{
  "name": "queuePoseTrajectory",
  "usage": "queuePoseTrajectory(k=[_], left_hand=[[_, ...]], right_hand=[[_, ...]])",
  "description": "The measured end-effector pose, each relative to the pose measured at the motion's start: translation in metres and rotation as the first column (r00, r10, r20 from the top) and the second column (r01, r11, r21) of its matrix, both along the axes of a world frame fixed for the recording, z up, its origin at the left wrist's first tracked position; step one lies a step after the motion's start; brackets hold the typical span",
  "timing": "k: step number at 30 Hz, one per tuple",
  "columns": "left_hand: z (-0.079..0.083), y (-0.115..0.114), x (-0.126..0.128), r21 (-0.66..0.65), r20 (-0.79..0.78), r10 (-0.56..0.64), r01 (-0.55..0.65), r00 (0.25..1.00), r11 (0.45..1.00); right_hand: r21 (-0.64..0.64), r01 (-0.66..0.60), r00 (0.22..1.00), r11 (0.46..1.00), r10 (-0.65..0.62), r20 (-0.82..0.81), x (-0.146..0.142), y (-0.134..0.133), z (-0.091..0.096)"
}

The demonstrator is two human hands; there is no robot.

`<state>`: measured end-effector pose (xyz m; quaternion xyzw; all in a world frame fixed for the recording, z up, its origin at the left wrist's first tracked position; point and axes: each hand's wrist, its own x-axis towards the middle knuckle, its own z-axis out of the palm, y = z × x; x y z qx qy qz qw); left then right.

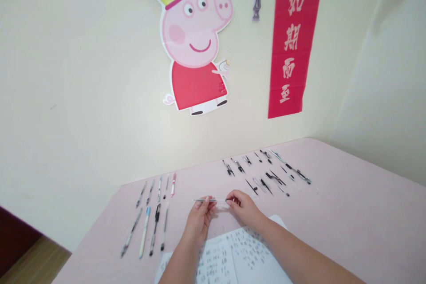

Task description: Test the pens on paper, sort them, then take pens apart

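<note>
Both my hands meet over the pink table and hold one thin pen level between them. My left hand pinches the pen near its left tip. My right hand pinches the right end with closed fingers. The pen looks clear with a dark tip poking out to the left. Below my wrists lies a white sheet of paper covered in handwriting.
Several assembled pens lie in rows on the left of the table. Several loose pen parts are scattered at the back right. A cartoon pig sticker and a red banner hang on the wall behind.
</note>
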<state>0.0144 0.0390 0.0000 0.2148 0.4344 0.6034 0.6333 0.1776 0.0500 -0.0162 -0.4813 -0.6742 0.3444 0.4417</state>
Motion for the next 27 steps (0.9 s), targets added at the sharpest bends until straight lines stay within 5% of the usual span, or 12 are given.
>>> queuePoseTrajectory(k=[11,27], left_hand=[[0.0008,-0.0002,-0.0004,-0.008,-0.004,-0.012,0.012,1.0,1.0],[0.0027,0.0008,-0.0005,-0.031,0.048,0.034,-0.033,0.998,0.999]], right_hand=[[0.051,-0.031,0.996,0.998,0.027,0.086,0.0021,0.0025,-0.0039],[0.003,0.077,0.996,0.997,-0.077,-0.035,0.001,0.0029,0.0011]])
